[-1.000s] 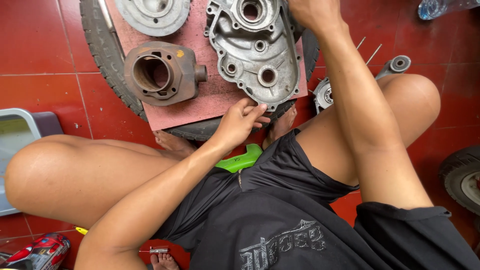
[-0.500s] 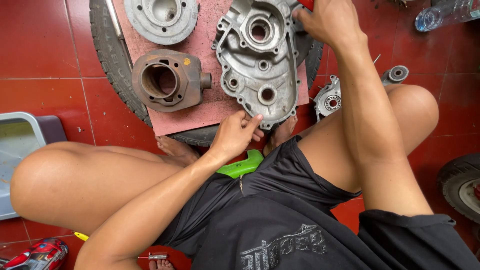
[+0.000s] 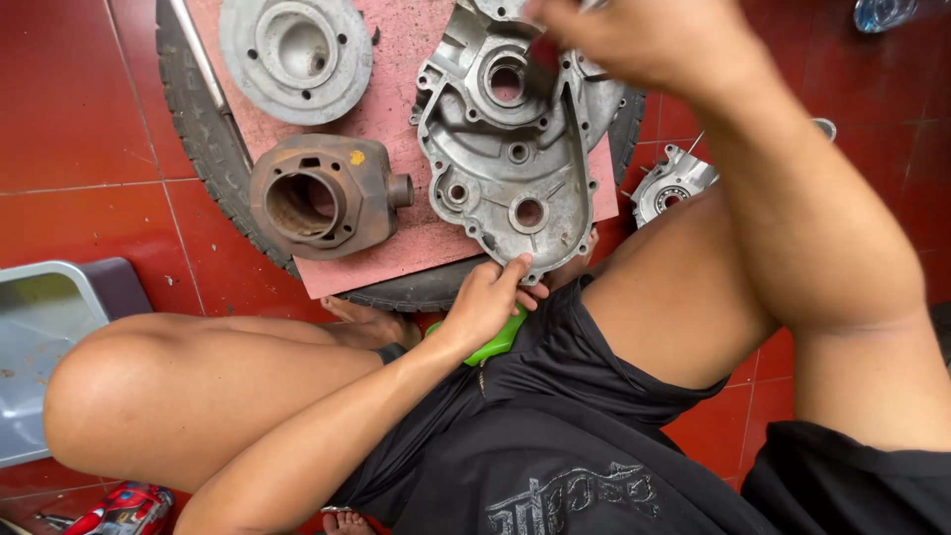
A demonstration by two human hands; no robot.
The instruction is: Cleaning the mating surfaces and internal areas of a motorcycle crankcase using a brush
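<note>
1. My left hand (image 3: 487,302) rests at the near, lower edge of the grey metal engine casing (image 3: 515,159), with the fingertips (image 3: 519,269) curled against its rim; they touch the edge, but I cannot tell whether they truly pinch it.
2. My right hand (image 3: 644,40) is over the casing's upper part, near the large round bearing hole. It is blurred, its fingers drawn together around something thin that I cannot make out.
3. The casing lies flat, open side up, on a pink-red board (image 3: 396,89), and its lower corner reaches past the board's near edge toward me.
4. The board sits on top of a black tyre (image 3: 213,149) lying on the red tiled floor (image 3: 79,119).
5. Left of the casing on the same board lies a rusty brown cylinder barrel (image 3: 322,196), its bore facing up at a tilt.
6. Above the barrel lies a round grey cylinder head (image 3: 295,54).
7. A smaller silver cover with a bearing (image 3: 672,186) lies on the floor just right of the tyre, beside my right knee.
8. A bright green object (image 3: 495,345) shows under my left wrist, against my black shorts.
9. A grey plastic tray (image 3: 40,337) stands at the far left.
</note>
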